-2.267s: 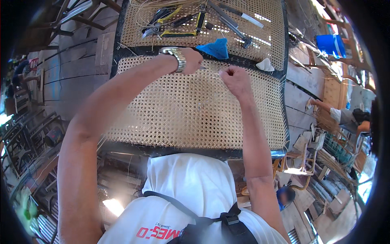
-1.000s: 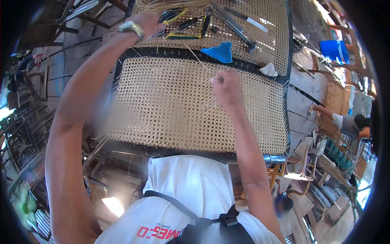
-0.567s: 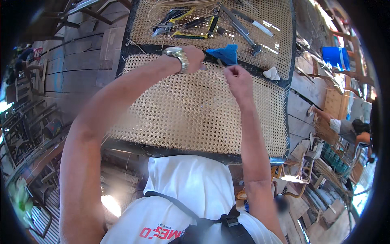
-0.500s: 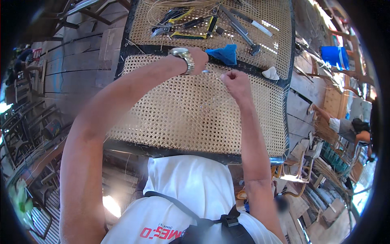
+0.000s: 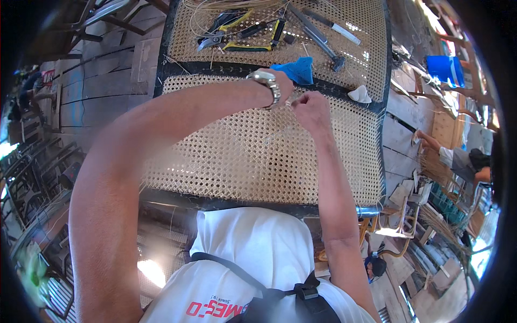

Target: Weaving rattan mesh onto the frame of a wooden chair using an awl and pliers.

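A woven cane panel [image 5: 242, 145] in a dark frame lies in front of me. My left hand [image 5: 284, 82], with a metal watch [image 5: 265, 78] on its wrist, is over the panel's far edge beside a blue cloth [image 5: 295, 70]. Its fingers are hidden behind the back of the hand, so I cannot see whether it holds anything. Close by on the right, my right hand [image 5: 313, 110] is closed in a pinch just above the weave. Whatever lies between those fingertips is too small to make out.
Beyond the dark crossbar lie pliers [image 5: 211, 40], a hammer [image 5: 323, 47], a knife with a pale handle [image 5: 344, 33] and coiled cane strands [image 5: 215, 4]. A white crumpled piece [image 5: 360, 95] rests at right. Another person [image 5: 458, 159] sits at far right, near a blue container [image 5: 445, 71].
My left hand has moved right, toward my right hand, and now covers part of the blue cloth's near side. My right hand has stayed almost in place, still pinched.
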Tool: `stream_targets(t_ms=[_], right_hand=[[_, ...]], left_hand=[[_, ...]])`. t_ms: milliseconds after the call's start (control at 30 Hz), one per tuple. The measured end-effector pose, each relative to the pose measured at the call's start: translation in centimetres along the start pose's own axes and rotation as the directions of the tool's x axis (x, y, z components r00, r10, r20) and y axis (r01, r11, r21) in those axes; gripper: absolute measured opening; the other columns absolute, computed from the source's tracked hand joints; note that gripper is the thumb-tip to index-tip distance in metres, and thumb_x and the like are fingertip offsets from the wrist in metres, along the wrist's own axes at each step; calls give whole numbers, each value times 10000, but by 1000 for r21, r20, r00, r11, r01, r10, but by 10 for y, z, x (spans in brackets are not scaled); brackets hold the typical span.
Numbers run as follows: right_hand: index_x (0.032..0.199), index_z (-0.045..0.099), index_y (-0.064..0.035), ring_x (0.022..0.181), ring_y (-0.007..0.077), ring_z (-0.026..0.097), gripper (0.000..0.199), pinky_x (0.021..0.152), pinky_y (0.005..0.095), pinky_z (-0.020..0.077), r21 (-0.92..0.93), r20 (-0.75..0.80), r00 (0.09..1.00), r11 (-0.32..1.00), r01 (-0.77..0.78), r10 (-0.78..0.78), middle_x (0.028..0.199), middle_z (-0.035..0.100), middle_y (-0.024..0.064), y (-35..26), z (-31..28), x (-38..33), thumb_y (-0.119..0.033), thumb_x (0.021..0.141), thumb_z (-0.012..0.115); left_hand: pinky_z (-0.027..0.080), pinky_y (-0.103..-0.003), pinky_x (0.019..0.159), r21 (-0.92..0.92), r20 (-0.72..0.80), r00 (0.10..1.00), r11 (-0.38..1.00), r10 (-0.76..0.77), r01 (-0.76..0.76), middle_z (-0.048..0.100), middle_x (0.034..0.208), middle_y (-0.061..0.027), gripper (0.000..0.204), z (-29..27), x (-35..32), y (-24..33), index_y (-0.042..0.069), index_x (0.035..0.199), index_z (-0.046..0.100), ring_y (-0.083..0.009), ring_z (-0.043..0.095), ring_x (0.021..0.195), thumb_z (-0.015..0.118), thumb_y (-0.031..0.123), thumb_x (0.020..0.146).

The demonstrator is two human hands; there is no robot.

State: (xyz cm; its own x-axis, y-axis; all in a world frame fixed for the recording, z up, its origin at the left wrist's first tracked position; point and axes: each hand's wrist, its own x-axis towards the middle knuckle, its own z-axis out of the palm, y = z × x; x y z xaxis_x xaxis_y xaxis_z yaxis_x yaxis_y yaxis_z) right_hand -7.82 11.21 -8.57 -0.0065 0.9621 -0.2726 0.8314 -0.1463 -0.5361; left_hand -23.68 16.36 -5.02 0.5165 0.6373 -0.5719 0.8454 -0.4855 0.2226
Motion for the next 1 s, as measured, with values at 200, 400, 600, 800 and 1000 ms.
stream_targets(t_ms=[200,400,600,800,1000], right_hand=[[760,739,-37,734,328,689,228,698,401,532,104,156,988,994,-31,15,748,703,169,-1,-2,7,-263,736,719],[785,733,-34,662,256,677,257,654,366,514,19,141,990,999,28,-31,714,697,142,-12,4,4,-291,768,735],[768,725,-18,813,339,651,209,736,413,512,-13,-55,988,990,144,-144,816,666,202,0,23,-2,-224,731,710],[888,717,-43,968,355,573,159,881,440,468,-97,-115,939,944,314,-324,1008,609,164,-14,21,-23,-157,826,624],[964,687,-42,965,282,579,199,875,392,472,-82,-208,875,899,430,-438,993,626,119,-20,34,-5,-181,825,717]], left_hand=[[559,-475,747,-180,-107,994,984,-26,6,703,883,-226,287,33,-5,-22,40,850,715,-394,692,875,674,323,865],[573,-406,722,-282,45,997,957,-56,66,719,794,-183,339,15,-1,-22,54,859,752,-310,722,790,635,370,894],[562,-403,760,-327,75,988,932,-137,154,724,862,-158,483,20,3,-35,72,938,746,-303,711,812,599,528,877],[509,-489,712,-123,-502,789,932,-355,341,671,832,-182,392,-27,-63,-161,67,896,647,-378,656,790,578,453,908],[493,-455,664,-203,-344,899,956,-271,211,668,780,-138,304,-2,-72,-194,83,920,646,-337,641,714,596,382,931]])
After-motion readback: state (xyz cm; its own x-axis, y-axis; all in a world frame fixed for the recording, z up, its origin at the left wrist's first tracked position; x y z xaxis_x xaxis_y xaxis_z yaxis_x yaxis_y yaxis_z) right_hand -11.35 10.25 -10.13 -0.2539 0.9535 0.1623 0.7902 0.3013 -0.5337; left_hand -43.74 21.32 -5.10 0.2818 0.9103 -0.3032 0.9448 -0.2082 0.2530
